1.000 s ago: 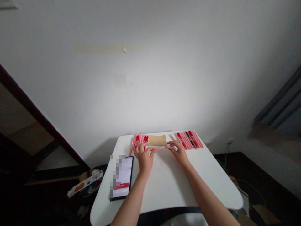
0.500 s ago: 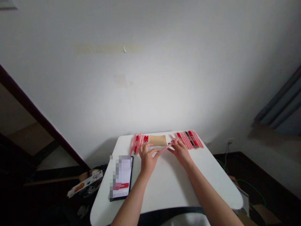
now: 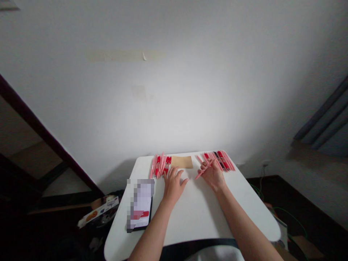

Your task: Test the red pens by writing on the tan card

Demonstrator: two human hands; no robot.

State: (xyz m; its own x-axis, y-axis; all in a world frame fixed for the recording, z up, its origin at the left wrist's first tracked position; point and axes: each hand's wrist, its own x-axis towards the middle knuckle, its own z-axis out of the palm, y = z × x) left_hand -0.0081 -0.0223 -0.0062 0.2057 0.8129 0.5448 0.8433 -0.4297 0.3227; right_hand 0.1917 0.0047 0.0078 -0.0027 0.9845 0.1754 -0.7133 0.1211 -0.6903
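Observation:
My right hand (image 3: 214,175) is closed on a pink pen (image 3: 203,170) that slants down to the left, just in front of a row of several pink and red pens (image 3: 219,160) at the table's far right. My left hand (image 3: 173,183) lies open on the white table (image 3: 195,214), fingers spread, holding nothing. Its fingertips are close to a second pile of several pink and red pens (image 3: 160,166) at the far left. A brown paper sleeve (image 3: 181,162) lies between the two groups of pens.
A tablet (image 3: 140,204) with a lit screen lies on the table's left side. Behind the table rises a plain white wall (image 3: 174,90). On the dark floor to the left lies a printed box (image 3: 98,214); cables (image 3: 282,212) run on the floor at the right.
My left hand has let go of the pink pen and flattened on the table. My right hand has carried the pen to the right, toward the right row of pens.

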